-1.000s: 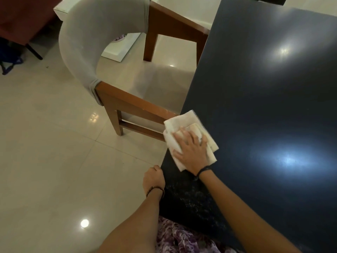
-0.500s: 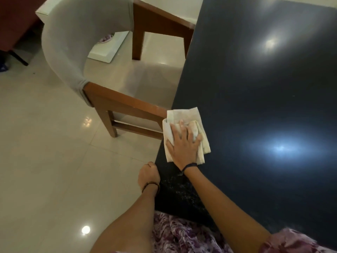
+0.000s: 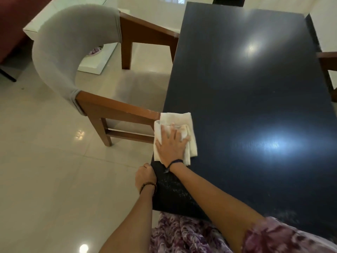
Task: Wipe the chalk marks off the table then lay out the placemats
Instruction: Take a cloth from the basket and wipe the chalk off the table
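Your right hand (image 3: 171, 146) has carried the folded cream-white cloth (image 3: 175, 123) a little further left over the last second, so its left margin now overhangs the left edge of the dark, glossy rectangular table (image 3: 255, 84), where a moment ago it lay more fully on the top. The fingers are spread flat and press the cloth down; nothing is curled round it. Your left hand (image 3: 145, 177) has stayed at the table's near-left edge, fingers curled against that edge as a brace, though you cannot tell from here how firmly it grips.

That shift suggests you are sweeping chalk off the side. The pale speckled chalk marks (image 3: 173, 189) on the near-left corner, between your two wrists, are still there, and more dust shows at the near-right edge, so wiping is not finished. No placemats are in view.

The cloth sits at the near-left part of the table, just beside the arm of the wooden chair with the grey curved back (image 3: 69, 50). Its long axis runs near-to-far, roughly along the table edge, the layered folded end lying under your palm.
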